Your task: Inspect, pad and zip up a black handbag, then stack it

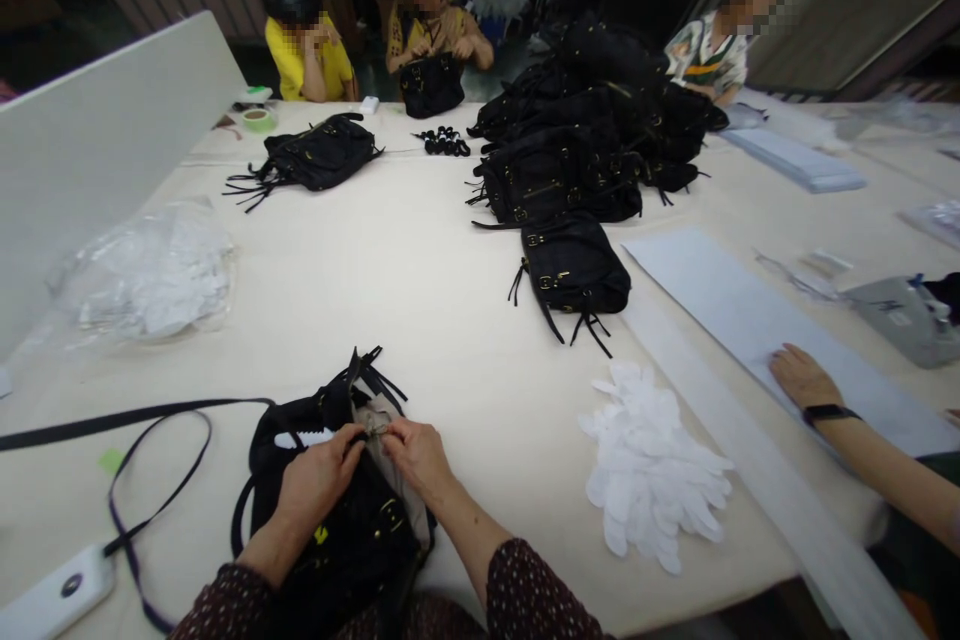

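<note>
A black handbag (345,520) with fringe lies on the table right in front of me, its grey lining (382,420) showing at the top. My left hand (319,480) and my right hand (420,455) meet at the bag's opening. Both pinch a small metal piece at the lining, perhaps a zipper pull. The bag's long black strap (135,415) trails off to the left across the table.
A heap of white gloves (649,465) lies to the right, a bag of white items (150,275) to the left. More black bags (577,270) are piled mid-table (450,300). Another person's hand (802,380) rests on grey sheets at right. Several people sit at the far side.
</note>
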`<state>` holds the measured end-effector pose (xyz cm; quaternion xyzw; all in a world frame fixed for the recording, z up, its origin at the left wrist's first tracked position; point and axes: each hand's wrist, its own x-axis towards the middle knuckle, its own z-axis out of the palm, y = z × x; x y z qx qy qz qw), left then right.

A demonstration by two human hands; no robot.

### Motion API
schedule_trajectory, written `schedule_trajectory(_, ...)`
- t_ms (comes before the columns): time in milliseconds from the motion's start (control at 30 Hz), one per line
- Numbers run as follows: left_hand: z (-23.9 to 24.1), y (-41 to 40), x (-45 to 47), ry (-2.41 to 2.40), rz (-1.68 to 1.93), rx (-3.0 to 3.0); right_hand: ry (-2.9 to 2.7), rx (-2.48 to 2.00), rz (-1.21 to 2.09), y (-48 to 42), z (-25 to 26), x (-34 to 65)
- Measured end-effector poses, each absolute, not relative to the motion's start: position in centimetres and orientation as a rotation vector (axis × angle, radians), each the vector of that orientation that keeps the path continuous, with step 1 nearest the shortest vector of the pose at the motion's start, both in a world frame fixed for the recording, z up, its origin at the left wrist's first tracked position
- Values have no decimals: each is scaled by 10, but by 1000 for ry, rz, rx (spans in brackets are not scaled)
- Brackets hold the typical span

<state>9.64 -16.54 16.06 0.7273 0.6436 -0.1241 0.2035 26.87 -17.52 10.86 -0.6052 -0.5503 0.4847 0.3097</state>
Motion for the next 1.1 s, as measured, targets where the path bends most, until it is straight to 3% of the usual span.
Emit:
schedule_trajectory(300,154,-155,92,1856,-78,1724,-1316,-1643,1416,-170,99,263)
schedule_trajectory(800,156,-171,109,1868,-191,2116,-1711,-1829,1250,-150,122,262)
schedule_trajectory(1100,170,-158,107,1764,77,1646,-1721,-1601,1241,-154,118,265)
